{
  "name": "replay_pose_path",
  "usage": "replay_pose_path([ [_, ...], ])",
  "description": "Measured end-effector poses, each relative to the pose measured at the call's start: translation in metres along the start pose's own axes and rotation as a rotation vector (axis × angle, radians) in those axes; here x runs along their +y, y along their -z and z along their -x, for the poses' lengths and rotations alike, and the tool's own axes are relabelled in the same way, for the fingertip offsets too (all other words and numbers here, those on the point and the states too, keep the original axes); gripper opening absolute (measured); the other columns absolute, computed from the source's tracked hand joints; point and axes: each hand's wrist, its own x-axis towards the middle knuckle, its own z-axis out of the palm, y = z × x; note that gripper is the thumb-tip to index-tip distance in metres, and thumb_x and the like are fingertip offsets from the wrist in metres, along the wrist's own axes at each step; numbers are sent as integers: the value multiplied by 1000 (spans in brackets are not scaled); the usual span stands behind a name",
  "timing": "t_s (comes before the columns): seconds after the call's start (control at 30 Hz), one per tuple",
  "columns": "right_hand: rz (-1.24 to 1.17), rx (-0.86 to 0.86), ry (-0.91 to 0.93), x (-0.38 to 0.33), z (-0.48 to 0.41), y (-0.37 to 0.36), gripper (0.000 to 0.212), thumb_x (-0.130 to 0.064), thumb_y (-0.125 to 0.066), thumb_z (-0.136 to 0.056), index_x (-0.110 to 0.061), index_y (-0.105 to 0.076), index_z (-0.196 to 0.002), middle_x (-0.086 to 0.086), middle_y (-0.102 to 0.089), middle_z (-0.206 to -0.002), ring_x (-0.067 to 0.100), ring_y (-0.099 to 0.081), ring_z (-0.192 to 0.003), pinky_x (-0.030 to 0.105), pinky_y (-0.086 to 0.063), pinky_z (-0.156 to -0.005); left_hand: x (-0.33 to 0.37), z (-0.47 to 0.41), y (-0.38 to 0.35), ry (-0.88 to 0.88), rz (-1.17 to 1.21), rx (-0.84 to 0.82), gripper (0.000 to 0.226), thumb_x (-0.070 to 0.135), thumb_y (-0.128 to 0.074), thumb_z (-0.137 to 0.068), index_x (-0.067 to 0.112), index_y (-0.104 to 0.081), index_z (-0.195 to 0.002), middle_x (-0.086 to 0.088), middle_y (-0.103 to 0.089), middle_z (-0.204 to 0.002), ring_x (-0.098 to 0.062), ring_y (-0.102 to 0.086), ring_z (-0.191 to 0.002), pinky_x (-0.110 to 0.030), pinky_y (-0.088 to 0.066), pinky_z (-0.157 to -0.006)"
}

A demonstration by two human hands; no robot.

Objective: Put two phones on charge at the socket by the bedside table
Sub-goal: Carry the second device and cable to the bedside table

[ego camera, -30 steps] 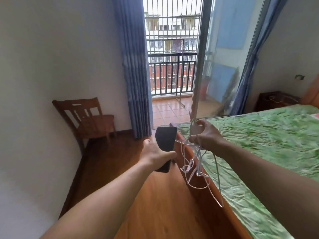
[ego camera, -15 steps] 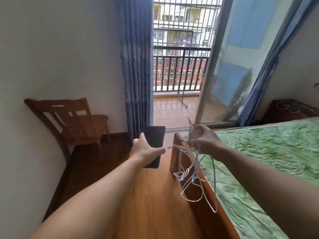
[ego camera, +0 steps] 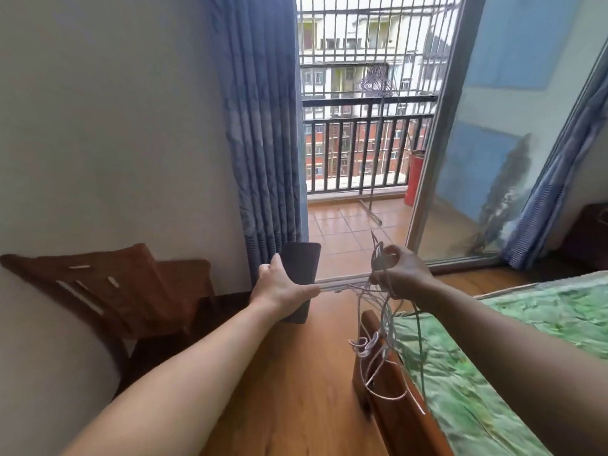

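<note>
My left hand (ego camera: 281, 289) grips a dark phone (ego camera: 301, 273), held upright in front of me over the wooden floor. My right hand (ego camera: 403, 274) is closed around a tangled bunch of white charging cables (ego camera: 373, 343) that dangle in loops past the corner of the bed's footboard. Whether a second phone lies behind the first in my left hand cannot be told. A dark wooden bedside table (ego camera: 589, 238) stands at the far right edge beyond the bed. No socket is visible.
A bed with a green patterned cover (ego camera: 513, 357) and a wooden footboard (ego camera: 381, 383) fills the right. A wooden chair (ego camera: 131, 291) stands by the left wall. Blue curtains (ego camera: 263, 126) flank an open balcony door with a glass panel (ego camera: 500, 126). Wooden floor (ego camera: 296, 390) runs ahead.
The view has moved forward along the bed's foot and swung left. The chair is now closer and lower left, the bed corner nearer. Both hands keep their holds.
</note>
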Motion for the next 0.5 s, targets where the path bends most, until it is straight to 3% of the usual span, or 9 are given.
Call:
replay_pose_path([
  [0.2,-40,-15,-49,-1,-139,15,51,-7,-78,-73,-18,-53,-115,12,-61,-105,29,-63,-86,25,-45,-48,33,-133,-13,39,-54,-2,107,45,-76,-70,16,-17,-155,-14,-30,-151,-32,-42,-133,-42,-44,-104],
  [0.4,-26,17,-54,-25,-247,41,50,-6,-77,-74,-22,-48,-111,13,-60,-107,30,-63,-91,26,-47,-53,68,-248,-27,-30,-6,-24,99,44,-75,-63,17,-30,-147,-13,-40,-136,-28,-52,-111,-32,-47,-79],
  [0.5,-27,35,-68,-36,-295,44,51,-2,-74,-75,-20,-46,-114,13,-59,-103,26,-61,-82,27,-45,-52,80,-308,-33,-75,-8,-40,91,42,-76,-64,17,-35,-142,-12,-43,-129,-22,-51,-101,-31,-44,-74],
])
